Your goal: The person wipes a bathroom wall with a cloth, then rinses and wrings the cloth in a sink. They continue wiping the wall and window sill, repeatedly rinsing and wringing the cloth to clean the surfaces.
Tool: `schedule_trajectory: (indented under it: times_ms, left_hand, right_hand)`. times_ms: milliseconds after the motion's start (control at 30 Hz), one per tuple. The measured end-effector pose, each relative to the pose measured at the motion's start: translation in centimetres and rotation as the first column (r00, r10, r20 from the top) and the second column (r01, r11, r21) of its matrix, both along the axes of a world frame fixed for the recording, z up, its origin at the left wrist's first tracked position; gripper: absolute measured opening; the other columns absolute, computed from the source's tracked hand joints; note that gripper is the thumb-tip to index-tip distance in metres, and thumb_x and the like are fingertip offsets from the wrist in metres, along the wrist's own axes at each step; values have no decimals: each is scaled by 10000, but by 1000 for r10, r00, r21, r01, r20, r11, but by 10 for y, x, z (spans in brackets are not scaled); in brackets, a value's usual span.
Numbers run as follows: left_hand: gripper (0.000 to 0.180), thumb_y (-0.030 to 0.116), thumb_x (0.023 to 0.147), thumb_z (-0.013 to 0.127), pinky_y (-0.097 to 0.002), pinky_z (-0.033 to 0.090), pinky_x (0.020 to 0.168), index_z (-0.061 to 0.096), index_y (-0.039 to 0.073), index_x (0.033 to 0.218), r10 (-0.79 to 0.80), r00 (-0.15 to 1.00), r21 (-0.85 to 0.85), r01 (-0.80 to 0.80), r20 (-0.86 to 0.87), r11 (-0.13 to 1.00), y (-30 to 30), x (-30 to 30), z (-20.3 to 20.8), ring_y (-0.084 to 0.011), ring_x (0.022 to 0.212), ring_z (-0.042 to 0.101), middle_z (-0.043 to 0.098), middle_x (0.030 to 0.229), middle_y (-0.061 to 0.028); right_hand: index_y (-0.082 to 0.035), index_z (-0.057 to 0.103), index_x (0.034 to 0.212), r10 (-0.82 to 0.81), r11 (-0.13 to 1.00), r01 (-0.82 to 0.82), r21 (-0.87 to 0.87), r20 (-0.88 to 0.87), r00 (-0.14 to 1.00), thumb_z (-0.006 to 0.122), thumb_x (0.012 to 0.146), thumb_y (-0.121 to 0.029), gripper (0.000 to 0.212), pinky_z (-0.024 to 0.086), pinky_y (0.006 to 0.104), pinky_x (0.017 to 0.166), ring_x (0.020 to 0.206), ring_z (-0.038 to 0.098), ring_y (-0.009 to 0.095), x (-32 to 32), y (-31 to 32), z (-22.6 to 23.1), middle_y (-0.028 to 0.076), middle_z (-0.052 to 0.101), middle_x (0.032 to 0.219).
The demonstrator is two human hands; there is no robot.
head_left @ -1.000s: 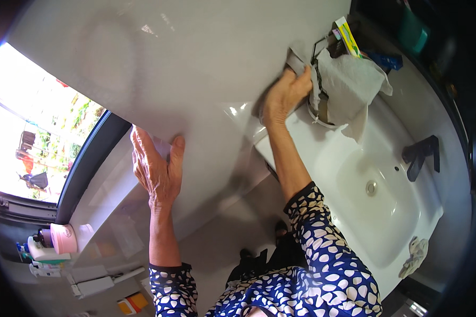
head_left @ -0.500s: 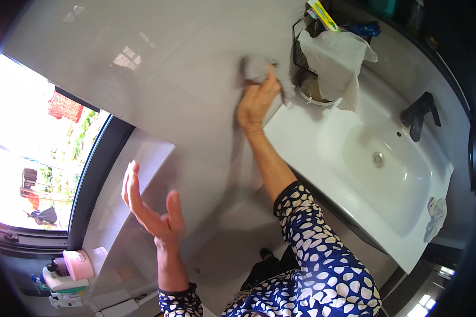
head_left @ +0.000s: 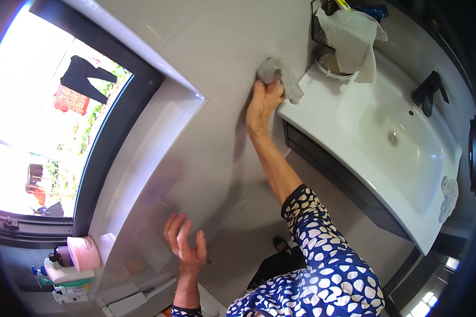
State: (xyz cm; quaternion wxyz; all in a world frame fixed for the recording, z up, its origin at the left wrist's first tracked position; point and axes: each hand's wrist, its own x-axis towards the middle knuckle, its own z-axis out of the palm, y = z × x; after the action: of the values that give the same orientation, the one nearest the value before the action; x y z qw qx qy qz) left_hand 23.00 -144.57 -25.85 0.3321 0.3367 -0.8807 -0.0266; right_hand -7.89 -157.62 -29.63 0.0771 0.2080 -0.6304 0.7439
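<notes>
My right hand (head_left: 264, 105) is closed round a bunched grey cloth (head_left: 281, 74) against the light wall (head_left: 217, 58), just left of the sink's back corner. Part of the cloth hangs down beside the white sink (head_left: 349, 169). Lower left, my left hand (head_left: 187, 244) is raised in the air with its fingers apart and nothing in them.
On the sink's far end stand a round container (head_left: 333, 63) and a black wire basket (head_left: 318, 29) draped with a white cloth (head_left: 349, 37). A black faucet (head_left: 429, 92) rises at the right, near a crumpled cloth (head_left: 449, 198). Left is a window with a sill holding a pink tub (head_left: 83, 253).
My right hand has drawn the cloth a little down the wall, closer to the sink's corner. My left hand has dropped lower. The whole view has shifted, showing more window.
</notes>
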Motion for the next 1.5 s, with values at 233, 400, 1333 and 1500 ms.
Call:
schedule_trajectory:
  times_ms: [233,400,1333,1500]
  left_hand:
    - [316,99,812,580,-473,330,973,512,30,1113,113,992,-152,-103,61,983,8,53,13,-370,1166,414,491,1201,-162]
    - [351,137,823,584,-485,343,968,507,21,1146,268,963,-370,-242,18,897,-9,71,31,-393,1201,378,435,1270,-167]
    - [900,496,743,657,-553,175,1047,189,80,1389,107,931,-283,-213,-348,935,-39,149,22,-418,1315,189,202,1417,-239]
    - [897,517,735,647,-572,161,1040,202,78,1378,128,909,-275,-251,-397,928,-22,169,14,-412,1318,166,159,1421,-244]
  right_hand:
    - [-61,353,1366,248,967,-239,92,-98,964,450,900,-243,509,190,398,982,1044,338,316,109,30,27,159,405,1252]
    - [-151,359,1388,475,878,-473,75,-253,843,423,790,-79,606,115,528,1041,1221,369,355,151,52,9,190,449,1301]
    - [-54,660,934,836,533,-103,840,-503,217,572,778,-115,189,531,361,737,938,629,274,306,10,144,158,607,1036]
    - [-53,656,907,816,557,-303,773,-577,30,544,766,-190,226,464,424,802,948,591,282,351,26,138,150,590,1028]
